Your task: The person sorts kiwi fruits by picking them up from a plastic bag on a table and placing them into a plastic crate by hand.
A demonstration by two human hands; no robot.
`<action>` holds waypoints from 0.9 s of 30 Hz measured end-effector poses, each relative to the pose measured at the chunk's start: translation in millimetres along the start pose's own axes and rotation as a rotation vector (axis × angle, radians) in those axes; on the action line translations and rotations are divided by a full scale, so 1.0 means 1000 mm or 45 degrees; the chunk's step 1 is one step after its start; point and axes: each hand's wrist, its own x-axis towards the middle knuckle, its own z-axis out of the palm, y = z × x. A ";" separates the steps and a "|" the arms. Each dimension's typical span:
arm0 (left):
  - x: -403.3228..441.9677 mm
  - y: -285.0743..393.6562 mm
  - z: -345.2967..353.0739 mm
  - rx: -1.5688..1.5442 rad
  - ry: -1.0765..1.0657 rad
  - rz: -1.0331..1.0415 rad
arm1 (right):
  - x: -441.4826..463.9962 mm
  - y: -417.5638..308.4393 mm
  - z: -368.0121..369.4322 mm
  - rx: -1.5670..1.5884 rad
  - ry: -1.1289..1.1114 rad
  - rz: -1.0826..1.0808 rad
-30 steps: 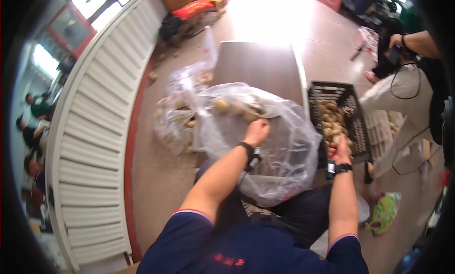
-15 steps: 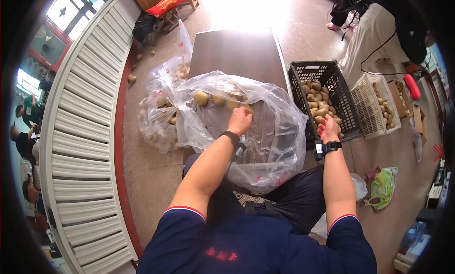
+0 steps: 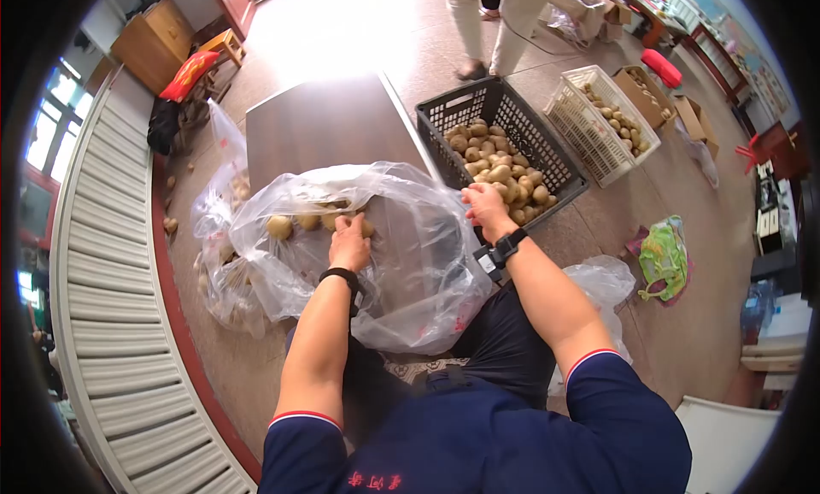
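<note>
My left hand [image 3: 348, 248] is inside the mouth of a clear plastic bag [image 3: 427, 293], fingers bent and closed on a potato [image 3: 367, 228] at the end of a short row. Other potatoes in that row, such as a round yellowish one [image 3: 278, 227], rest in the bag to the left of the fingers. By the near left side of the black crate [image 3: 547, 126], my right hand [image 3: 487, 212] has its fingers apart and slightly curled, with nothing visible in them. A heap of potatoes [image 3: 500, 165] fills much of the crate.
Under the bag is a dark low table [image 3: 320, 126]. A filled plastic bag of potatoes [image 3: 226, 276] stands at its left. Beyond the crate are a white crate [image 3: 589, 135], cardboard boxes [image 3: 645, 97] and a standing person [image 3: 495, 24]. A green bag [image 3: 664, 259] lies at right.
My view has swung to the right, bringing the standing person's legs into sight. My right hand has moved from over the crate's potatoes toward its near left edge. My left hand stays at the potato row.
</note>
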 end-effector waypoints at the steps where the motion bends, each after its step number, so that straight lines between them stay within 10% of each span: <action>1: 0.000 0.001 -0.001 0.028 -0.029 -0.056 | 0.004 0.006 0.004 -0.017 0.015 -0.004; 23: 0.010 -0.012 0.032 -0.033 -0.090 -0.142 | -0.056 -0.008 0.036 -0.688 -0.188 -0.759; 27: 0.012 0.001 0.033 -0.746 -0.165 -0.183 | -0.071 0.001 0.046 -0.939 -0.375 -1.054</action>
